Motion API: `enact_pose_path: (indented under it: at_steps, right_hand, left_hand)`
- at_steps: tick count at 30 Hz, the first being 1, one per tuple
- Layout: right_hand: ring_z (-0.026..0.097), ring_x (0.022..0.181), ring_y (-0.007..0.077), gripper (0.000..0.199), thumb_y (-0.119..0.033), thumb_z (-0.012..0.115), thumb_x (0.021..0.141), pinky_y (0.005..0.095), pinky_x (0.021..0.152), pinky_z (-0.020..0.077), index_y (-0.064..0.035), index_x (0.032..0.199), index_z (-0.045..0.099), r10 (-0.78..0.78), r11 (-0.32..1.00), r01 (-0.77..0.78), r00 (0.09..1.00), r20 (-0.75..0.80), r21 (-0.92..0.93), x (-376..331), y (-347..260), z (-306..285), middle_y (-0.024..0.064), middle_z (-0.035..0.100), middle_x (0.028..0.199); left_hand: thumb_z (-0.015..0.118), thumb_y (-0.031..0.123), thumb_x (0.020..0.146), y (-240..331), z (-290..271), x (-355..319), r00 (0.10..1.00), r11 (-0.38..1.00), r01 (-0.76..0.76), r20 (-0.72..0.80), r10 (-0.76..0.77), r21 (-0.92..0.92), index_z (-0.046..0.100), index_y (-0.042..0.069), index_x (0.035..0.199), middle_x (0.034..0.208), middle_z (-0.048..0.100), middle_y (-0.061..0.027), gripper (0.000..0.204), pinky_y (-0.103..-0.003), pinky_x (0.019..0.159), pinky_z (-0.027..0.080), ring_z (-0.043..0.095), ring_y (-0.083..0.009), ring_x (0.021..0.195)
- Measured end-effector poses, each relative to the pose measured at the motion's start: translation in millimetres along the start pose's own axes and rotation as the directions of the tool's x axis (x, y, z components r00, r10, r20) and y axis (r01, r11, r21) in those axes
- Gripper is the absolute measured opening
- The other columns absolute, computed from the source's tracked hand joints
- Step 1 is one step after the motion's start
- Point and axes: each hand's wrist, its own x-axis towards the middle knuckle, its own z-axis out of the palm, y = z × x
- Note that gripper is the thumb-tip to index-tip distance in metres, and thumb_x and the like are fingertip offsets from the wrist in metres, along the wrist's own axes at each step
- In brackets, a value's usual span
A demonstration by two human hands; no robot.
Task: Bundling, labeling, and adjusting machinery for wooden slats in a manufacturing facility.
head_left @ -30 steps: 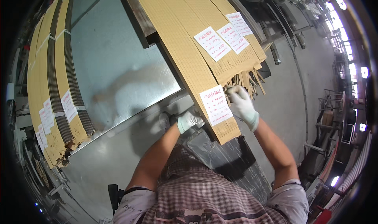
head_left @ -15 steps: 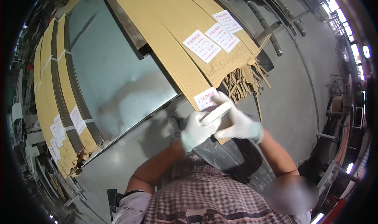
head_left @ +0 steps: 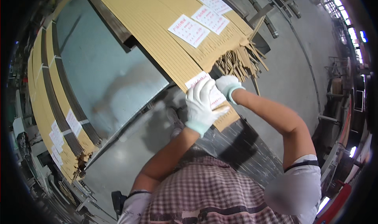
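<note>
Observed over near end of tan ribbed cardboard strip (head_left: 227, 123): both hands, gloved in white. Laid palm-down across top of it, left hand (head_left: 201, 104), fingers close together and pointing away, thumb spread out to the right, partly covering white label with red print (head_left: 215, 99). Set against right side of same strip, just beside left: right hand (head_left: 229, 85), wrist sharply bent, fingers mostly hidden (impossible to tell whether closed on anything).

Located past near right corner of grey metal table (head_left: 98, 66): near end of strip, jutting out above black scratched panel (head_left: 236, 153). Alongside to the right, beyond right edge of table: wider tan cardboard piece (head_left: 232, 37), topped with three more labels (head_left: 189, 30), two of them overlapping. Bunched at torn end of this piece, close to right hand: loose thin cardboard slivers (head_left: 238, 62).

Lying along right part of table: dark bar (head_left: 112, 25), close to strip. Lined up along left edge of table: bundled tan strips (head_left: 39, 86) with dark layered sides, bound by pale straps, labelled near their ragged near ends. Visible below: grey floor (head_left: 118, 159).
</note>
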Motion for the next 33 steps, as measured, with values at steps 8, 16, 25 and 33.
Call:
enact_pose_path:
  at_steps: [8, 16, 25, 33]
  right_hand:
    - [0.068, 0.09, 0.034, 0.024, -0.013, 0.058, 0.082, 0.0391, 0.082, 0.0537, -0.0052, 0.1, 0.072, -0.487, 0.873, 0.487, 0.86, 0.152, 0.04, -56, 15, -28, 0.0188, 0.071, 0.094]
    - [0.066, 0.09, 0.0361, 0.036, -0.007, 0.055, 0.082, 0.041, 0.079, 0.054, -0.0029, 0.116, 0.065, -0.187, 0.962, 0.232, 0.944, 0.272, -0.145, -93, 1, -22, 0.0195, 0.067, 0.095]
    - [0.067, 0.084, 0.0327, 0.036, -0.017, 0.055, 0.09, 0.0427, 0.077, 0.0545, -0.0214, 0.126, 0.057, -0.646, 0.736, 0.648, 0.759, -0.084, 0.195, -150, -39, -86, 0.0111, 0.065, 0.091]
    - [0.069, 0.093, 0.025, 0.029, -0.012, 0.059, 0.09, 0.0363, 0.085, 0.0538, -0.0112, 0.117, 0.069, -0.368, 0.928, 0.367, 0.93, 0.008, 0.067, 6, 23, -37, 0.0148, 0.072, 0.105]
  left_hand:
    - [0.065, 0.005, 0.092, 13, -22, -79, 0.71, 0.341, 0.658, 0.402, -0.578, -0.672, 0.049, 0.007, 0.096, 0.077, 0.058, -0.002, 0.017, -0.022, 0.058, 0.047, 0.055, -0.0065, 0.063]
    - [0.068, 0.001, 0.086, 18, -35, -50, 0.592, 0.286, 0.768, 0.464, -0.659, -0.574, 0.055, 0.003, 0.077, 0.07, 0.061, -0.0033, 0.017, -0.022, 0.058, 0.049, 0.059, -0.0088, 0.063]
    - [0.061, -0.008, 0.087, 46, -72, -38, 0.75, 0.399, 0.599, 0.312, -0.584, -0.694, 0.057, 0.002, 0.087, 0.075, 0.059, -0.002, 0.01, -0.023, 0.063, 0.05, 0.059, -0.0089, 0.068]
    - [0.055, 0.026, 0.099, -62, -37, -64, 0.657, 0.359, 0.739, 0.489, -0.574, -0.57, 0.059, 0.0, 0.101, 0.085, 0.064, -0.0056, 0.027, -0.024, 0.069, 0.048, 0.06, -0.0124, 0.073]
